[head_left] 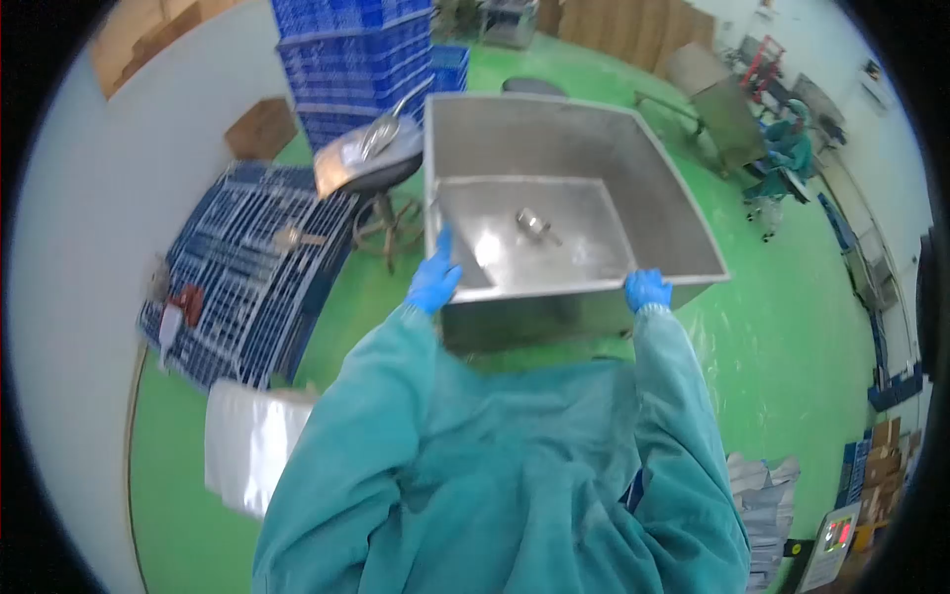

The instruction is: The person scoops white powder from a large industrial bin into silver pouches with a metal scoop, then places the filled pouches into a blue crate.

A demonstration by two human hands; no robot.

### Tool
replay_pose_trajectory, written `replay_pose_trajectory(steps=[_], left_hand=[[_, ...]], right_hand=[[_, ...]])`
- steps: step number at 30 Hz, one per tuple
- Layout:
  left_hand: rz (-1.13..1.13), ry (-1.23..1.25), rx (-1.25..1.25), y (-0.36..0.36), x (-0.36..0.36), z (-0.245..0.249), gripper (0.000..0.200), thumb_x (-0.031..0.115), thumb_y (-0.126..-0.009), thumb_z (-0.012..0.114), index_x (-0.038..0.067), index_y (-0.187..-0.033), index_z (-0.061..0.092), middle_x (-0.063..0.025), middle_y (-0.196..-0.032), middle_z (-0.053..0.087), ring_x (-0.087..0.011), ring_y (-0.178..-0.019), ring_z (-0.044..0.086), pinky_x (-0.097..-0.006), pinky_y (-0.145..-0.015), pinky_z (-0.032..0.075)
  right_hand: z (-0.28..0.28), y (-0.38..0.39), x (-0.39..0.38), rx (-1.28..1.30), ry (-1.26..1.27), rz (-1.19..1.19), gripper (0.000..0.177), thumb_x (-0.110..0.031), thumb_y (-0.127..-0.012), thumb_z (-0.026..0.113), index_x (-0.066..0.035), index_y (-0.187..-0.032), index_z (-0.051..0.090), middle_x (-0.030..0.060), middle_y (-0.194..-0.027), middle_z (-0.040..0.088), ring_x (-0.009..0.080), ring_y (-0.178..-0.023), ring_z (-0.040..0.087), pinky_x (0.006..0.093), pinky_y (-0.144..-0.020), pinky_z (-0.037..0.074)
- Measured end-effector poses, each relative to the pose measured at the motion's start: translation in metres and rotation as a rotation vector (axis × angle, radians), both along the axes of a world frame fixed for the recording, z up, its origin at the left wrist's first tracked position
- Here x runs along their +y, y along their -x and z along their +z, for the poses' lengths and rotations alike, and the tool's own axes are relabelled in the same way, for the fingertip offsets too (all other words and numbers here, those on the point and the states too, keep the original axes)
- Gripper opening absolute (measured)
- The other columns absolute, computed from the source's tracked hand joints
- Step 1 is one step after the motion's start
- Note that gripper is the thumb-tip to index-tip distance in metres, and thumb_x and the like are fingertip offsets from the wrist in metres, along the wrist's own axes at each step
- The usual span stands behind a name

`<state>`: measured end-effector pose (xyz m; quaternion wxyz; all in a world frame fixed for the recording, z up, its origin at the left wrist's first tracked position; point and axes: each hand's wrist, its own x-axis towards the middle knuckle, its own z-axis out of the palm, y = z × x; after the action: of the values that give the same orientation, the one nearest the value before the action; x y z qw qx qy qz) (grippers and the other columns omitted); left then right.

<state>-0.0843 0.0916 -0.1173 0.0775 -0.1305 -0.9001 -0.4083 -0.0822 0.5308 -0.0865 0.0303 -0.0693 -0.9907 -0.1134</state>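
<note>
In front of me stands a large rectangular stainless steel tub [683,238] with high walls. My left hand [433,279], in a blue glove, is closed over the rim at the tub's near left corner, one finger pointing up along the left side. With its fingers bent over the near rim, my right hand [648,288], also gloved in blue, grips further right. A small shiny metal object [533,223] with a rounded body lies on the tub's floor; I cannot make out its kind. Both arms wear green sleeves.
Left of the tub, a metal scoop [379,137] lies on a bag on a round stool [381,178]. Blue crates [351,69] are stacked behind it. Blue pallets [247,267] lie along the left wall. A display scale [834,544] is at lower right; another person [789,148] sits far right.
</note>
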Motion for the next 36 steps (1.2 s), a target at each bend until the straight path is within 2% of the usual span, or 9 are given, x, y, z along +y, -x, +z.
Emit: replay_pose_trajectory(steps=[5,7,9,11,14,17,21,27,36], left_hand=[[-0.013,0.064,0.065,-0.046,0.055,0.0,0.083,0.015,-0.074,0.057,0.002,-0.144,0.014,-0.0223,-0.141,0.033,-0.0414,-0.096,0.056,-0.0433,-0.082,0.047],[0.027,0.028,0.414,-0.071,0.074,0.007,0.081,0.014,-0.073,0.057,0.0,-0.143,0.018,-0.0172,-0.15,0.015,-0.038,-0.115,0.047,-0.043,-0.093,0.04],[0.039,-0.047,0.328,-0.094,0.092,0.01,0.069,0.02,-0.08,0.055,-0.002,-0.139,0.028,-0.0232,-0.142,0.031,-0.0392,-0.114,0.046,-0.0511,-0.101,0.028],[0.041,-0.009,0.254,-0.107,0.109,-0.001,0.054,0.021,-0.081,0.054,-0.001,-0.13,0.043,-0.0223,-0.13,0.046,-0.0369,-0.11,0.05,-0.0531,-0.097,0.029],[0.017,0.05,0.185,-0.127,0.135,-0.009,0.028,0.021,-0.082,0.053,0.003,-0.102,0.061,-0.014,-0.1,0.06,-0.0316,-0.099,0.054,-0.0551,-0.097,0.027],[0.057,0.039,0.269,-0.14,0.155,-0.012,0.022,0.021,-0.083,0.052,0.005,-0.092,0.065,-0.0114,-0.092,0.061,-0.0298,-0.096,0.054,-0.0568,-0.099,0.025],[-0.013,0.138,0.081,-0.15,0.165,-0.006,0.029,0.022,-0.083,0.052,0.003,-0.104,0.062,-0.0149,-0.102,0.06,-0.0313,-0.101,0.054,-0.0569,-0.1,0.024],[0.064,0.161,0.261,-0.153,0.172,-0.009,0.032,0.022,-0.084,0.052,0.0,-0.106,0.06,-0.0161,-0.103,0.058,-0.0311,-0.102,0.053,-0.0551,-0.1,0.024],[0.032,0.151,0.183,-0.154,0.164,0.0,0.034,0.022,-0.085,0.051,-0.002,-0.108,0.058,-0.0194,-0.099,0.057,-0.0363,-0.098,0.052,-0.0507,-0.1,0.027]], right_hand=[[-0.043,-0.002,0.022,0.217,0.164,0.166,0.033,-0.036,-0.089,0.041,-0.011,-0.097,0.062,0.0139,-0.109,0.061,0.0338,-0.115,0.048,0.0556,-0.094,0.037],[-0.018,-0.028,0.008,0.307,0.215,0.234,0.035,-0.038,-0.089,0.041,-0.01,-0.097,0.062,0.0137,-0.108,0.061,0.0352,-0.115,0.047,0.0559,-0.095,0.036],[0.015,-0.063,-0.028,0.129,0.198,0.054,0.037,-0.037,-0.09,0.042,-0.006,-0.098,0.06,0.0136,-0.105,0.061,0.0342,-0.115,0.048,0.055,-0.101,0.031],[0.004,-0.068,-0.032,-0.02,0.171,0.245,0.038,-0.035,-0.09,0.041,-0.004,-0.097,0.062,0.0135,-0.105,0.061,0.0326,-0.112,0.051,0.0532,-0.105,0.025],[-0.029,-0.084,-0.045,0.211,0.44,0.335,0.029,-0.033,-0.087,0.052,-0.007,-0.087,0.064,0.0146,-0.102,0.061,0.0317,-0.105,0.052,0.0489,-0.107,0.021],[-0.036,-0.093,-0.028,0.314,0.493,0.356,0.026,-0.031,-0.085,0.056,-0.006,-0.088,0.064,0.0154,-0.101,0.061,0.0335,-0.11,0.048,0.0476,-0.108,0.021],[-0.043,-0.096,-0.017,0.313,0.545,0.283,0.026,-0.03,-0.084,0.057,-0.006,-0.092,0.064,0.0164,-0.103,0.06,0.0362,-0.117,0.042,0.0471,-0.109,0.02],[-0.048,-0.092,-0.011,0.332,0.521,0.166,0.03,-0.03,-0.083,0.058,-0.006,-0.1,0.064,0.0179,-0.112,0.057,0.037,-0.124,0.037,0.0454,-0.111,0.019],[-0.047,-0.093,-0.021,0.308,0.525,0.152,0.034,-0.03,-0.081,0.059,-0.005,-0.102,0.063,0.0169,-0.109,0.056,0.035,-0.124,0.036,0.0453,-0.112,0.018]])
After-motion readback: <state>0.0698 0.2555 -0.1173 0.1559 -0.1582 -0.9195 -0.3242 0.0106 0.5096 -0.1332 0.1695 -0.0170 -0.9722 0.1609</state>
